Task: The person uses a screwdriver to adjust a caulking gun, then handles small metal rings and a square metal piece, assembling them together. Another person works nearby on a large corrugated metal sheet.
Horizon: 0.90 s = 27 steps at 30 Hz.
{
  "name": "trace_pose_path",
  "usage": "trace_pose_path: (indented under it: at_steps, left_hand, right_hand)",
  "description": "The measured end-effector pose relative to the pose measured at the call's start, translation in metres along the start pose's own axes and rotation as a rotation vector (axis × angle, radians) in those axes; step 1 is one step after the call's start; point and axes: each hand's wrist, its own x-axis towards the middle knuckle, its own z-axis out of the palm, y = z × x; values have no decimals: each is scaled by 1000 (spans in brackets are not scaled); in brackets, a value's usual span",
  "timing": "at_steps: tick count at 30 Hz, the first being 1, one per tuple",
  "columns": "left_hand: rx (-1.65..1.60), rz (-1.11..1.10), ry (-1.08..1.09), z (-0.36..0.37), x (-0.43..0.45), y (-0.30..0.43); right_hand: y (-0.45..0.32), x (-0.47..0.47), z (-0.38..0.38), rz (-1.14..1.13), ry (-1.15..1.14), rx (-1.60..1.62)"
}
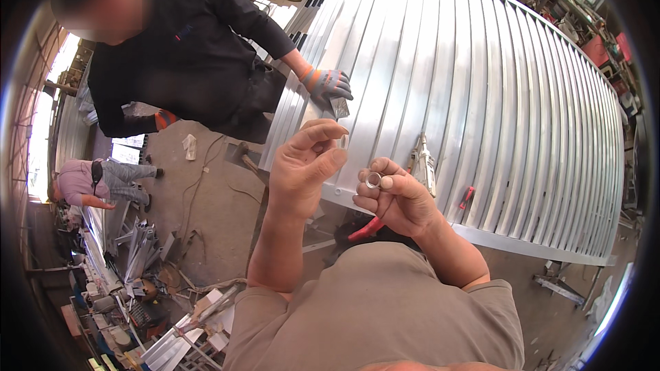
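Note:
Between the thumb and forefinger of my left hand [304,167] is a small metal ring [344,141], seen nearly edge-on. My right hand [397,193] pinches a second metal ring [373,180], its round opening facing the camera. Both hands are raised, apart from each other, above the near edge of a large slatted aluminium panel [438,87]. On the panel beyond my right hand lies a silver-grey hand tool [425,165], whose exact kind I cannot tell. A small red-handled tool [467,198] rests farther right on the slats.
Across the panel's left corner, a co-worker's gloved hand [327,84] touches a short metal piece [340,107]. A hammer [242,157] lies at that corner. Something red [366,229] shows below my right hand. Another person [108,183] stands farther left, near metal offcuts [142,250].

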Motion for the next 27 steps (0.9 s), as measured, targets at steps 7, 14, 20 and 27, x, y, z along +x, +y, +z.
trace_pose_path:
  at_steps: [7,14,20,27]
  left_hand:
    - [-2,-10,-1,1,-1,1]
    - [-194,-113,-10,-1,-2,-1]
    - [-413,-196,-63,-8,-1,-6]
    - [-508,-256,-75,-11,0,-10]
  right_hand:
    - [0,0,5,-13,6,-7]
    - [0,2,7,-46,12,-29]
    - [-1,5,9,-69,18,-30]
    - [-3,8,14,-79,33,-34]
